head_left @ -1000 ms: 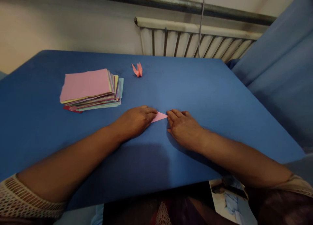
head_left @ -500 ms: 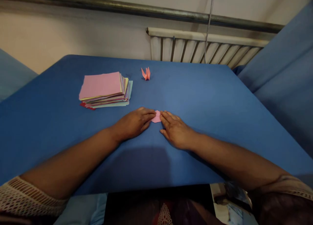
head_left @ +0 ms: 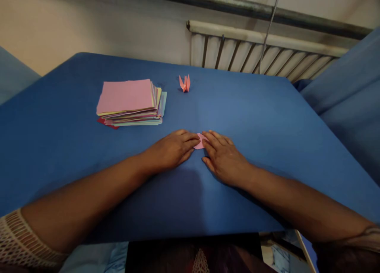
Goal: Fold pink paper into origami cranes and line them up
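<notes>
A small folded piece of pink paper lies flat on the blue table, partly covered by fingers from both sides. My left hand rests on its left part, fingers stretched out and laid down on the paper. From the right, my right hand presses its outstretched fingertips on the paper's other side, the thumb apart and lower on the table. Beneath the fingers, the paper's edges are hidden.
A stack of coloured paper sheets, pink on top, sits on the blue table at left. Farther back stands a small folded pink-orange paper figure. Behind the table are a radiator and a pipe; blue cloth hangs at right.
The camera view has shifted and tilted slightly. Both hands stay on the pink paper, with the right fingers now lying a little farther over its right side.
</notes>
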Available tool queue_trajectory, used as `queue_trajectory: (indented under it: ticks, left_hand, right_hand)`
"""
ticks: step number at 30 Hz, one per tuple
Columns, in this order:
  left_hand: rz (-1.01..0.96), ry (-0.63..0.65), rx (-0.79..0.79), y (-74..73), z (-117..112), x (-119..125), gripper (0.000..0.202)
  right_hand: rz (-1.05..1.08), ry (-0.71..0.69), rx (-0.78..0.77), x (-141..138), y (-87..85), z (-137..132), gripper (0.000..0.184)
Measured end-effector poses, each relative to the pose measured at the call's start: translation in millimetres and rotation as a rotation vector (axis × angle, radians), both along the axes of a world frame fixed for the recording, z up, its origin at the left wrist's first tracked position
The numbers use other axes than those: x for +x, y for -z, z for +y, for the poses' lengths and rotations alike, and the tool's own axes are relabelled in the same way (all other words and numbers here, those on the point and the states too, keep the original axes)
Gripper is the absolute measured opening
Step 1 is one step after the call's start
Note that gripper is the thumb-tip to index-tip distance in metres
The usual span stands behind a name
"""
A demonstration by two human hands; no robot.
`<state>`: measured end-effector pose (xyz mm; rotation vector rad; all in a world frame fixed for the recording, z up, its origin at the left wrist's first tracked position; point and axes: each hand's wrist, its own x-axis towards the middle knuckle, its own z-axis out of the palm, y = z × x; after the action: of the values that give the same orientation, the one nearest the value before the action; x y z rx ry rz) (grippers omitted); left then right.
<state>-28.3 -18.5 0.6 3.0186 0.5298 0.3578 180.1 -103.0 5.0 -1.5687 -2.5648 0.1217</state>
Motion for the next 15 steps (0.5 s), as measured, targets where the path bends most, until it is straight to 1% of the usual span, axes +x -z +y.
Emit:
queue_trajectory:
  ticks: [3, 6, 11, 15]
  left_hand:
    - [-0.038, 0.013, -0.037, 4.2, 7, -3, 0.031]
    - [-0.059, 0.020, -0.034, 2.8, 10, -4, 0.029]
    - [-0.069, 0.009, -0.016, -0.8, 8, -4, 0.030]
    - [-0.081, -0.057, -0.082, -0.9, 7, -4, 0.028]
  right_hand:
    - [0.009, 0.041, -0.010, 1, -5.4, 5, 0.046]
    - [0.076, 0.040, -0.041, 3, -6.9, 12, 0.037]
    - [0.193, 0.026, -0.049, 6, -1.4, 19, 0.028]
    - [0.225, 0.021, -0.015, 8, 3.8, 22, 0.027]
